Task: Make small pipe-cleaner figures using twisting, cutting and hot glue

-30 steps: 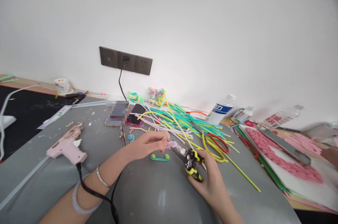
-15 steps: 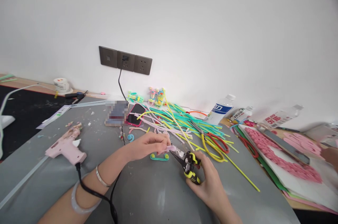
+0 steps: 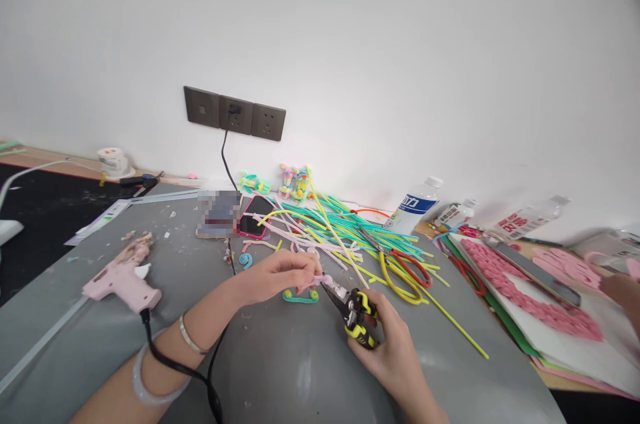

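Note:
Between its fingertips my left hand (image 3: 287,272) pinches a small light purple piece (image 3: 321,280) above the grey table. My right hand (image 3: 390,341) is wrapped round the yellow and black handles of the pliers (image 3: 356,311). The tips of the pliers are at the purple piece, close to my left fingertips. Just below my left hand lies a teal strip with curled yellow-green ends (image 3: 300,296). A blue coil (image 3: 245,261) is to the left of my fingers.
A pink glue gun (image 3: 123,277) with a black cable lies left. Behind are coloured stems (image 3: 330,224), scissors (image 3: 403,274), a phone (image 3: 256,216) and a bottle (image 3: 414,205). Another person's hand (image 3: 620,294) is at the right edge, near pink braided work (image 3: 530,291).
The view has shifted slightly. My hands keep their holds on the purple piece and the pliers. The other person's hand at the right edge shows more, with a pink piece near it.

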`<act>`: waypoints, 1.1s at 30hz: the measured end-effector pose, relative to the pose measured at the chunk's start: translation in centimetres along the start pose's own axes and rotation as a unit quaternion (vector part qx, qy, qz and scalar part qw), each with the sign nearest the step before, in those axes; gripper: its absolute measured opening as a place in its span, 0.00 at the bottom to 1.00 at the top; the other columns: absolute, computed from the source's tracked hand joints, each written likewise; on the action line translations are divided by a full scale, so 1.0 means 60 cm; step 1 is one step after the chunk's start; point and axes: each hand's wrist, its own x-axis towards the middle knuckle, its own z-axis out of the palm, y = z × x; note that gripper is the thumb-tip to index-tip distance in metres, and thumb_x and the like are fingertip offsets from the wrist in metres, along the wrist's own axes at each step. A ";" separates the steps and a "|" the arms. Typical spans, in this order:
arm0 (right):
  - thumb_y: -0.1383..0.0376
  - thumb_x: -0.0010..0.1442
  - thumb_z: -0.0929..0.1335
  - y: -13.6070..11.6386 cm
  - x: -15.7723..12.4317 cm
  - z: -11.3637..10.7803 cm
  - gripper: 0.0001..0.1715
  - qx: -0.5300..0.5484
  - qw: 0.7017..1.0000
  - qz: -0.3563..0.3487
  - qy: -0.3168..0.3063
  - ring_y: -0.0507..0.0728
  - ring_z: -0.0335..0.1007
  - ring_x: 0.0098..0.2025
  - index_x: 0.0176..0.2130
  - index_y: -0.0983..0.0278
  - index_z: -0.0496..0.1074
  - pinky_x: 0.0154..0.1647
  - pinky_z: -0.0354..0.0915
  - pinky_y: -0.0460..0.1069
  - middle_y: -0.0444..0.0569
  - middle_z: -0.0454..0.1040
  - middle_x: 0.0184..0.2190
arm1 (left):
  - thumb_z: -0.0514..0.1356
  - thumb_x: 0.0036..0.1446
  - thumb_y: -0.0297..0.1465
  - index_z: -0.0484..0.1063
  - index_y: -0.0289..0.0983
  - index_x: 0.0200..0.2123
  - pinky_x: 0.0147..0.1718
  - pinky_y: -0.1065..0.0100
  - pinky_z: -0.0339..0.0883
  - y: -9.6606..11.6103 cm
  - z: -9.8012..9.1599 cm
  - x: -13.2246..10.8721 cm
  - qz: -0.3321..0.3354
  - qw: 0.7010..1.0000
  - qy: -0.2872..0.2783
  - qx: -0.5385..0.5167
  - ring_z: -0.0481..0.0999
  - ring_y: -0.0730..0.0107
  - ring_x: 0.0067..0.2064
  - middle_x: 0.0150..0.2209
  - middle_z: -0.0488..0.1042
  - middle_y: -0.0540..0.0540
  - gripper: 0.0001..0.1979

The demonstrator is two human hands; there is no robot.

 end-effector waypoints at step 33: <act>0.65 0.51 0.67 -0.032 -0.004 0.010 0.20 -0.020 0.995 0.088 0.043 0.54 0.72 0.25 0.46 0.59 0.65 0.25 0.69 0.46 0.45 0.76 0.30 | 0.50 0.69 0.42 0.75 0.35 0.31 0.40 0.68 0.62 0.006 0.011 -0.002 0.049 0.989 0.040 0.130 0.68 0.66 0.39 0.32 0.68 0.46 0.22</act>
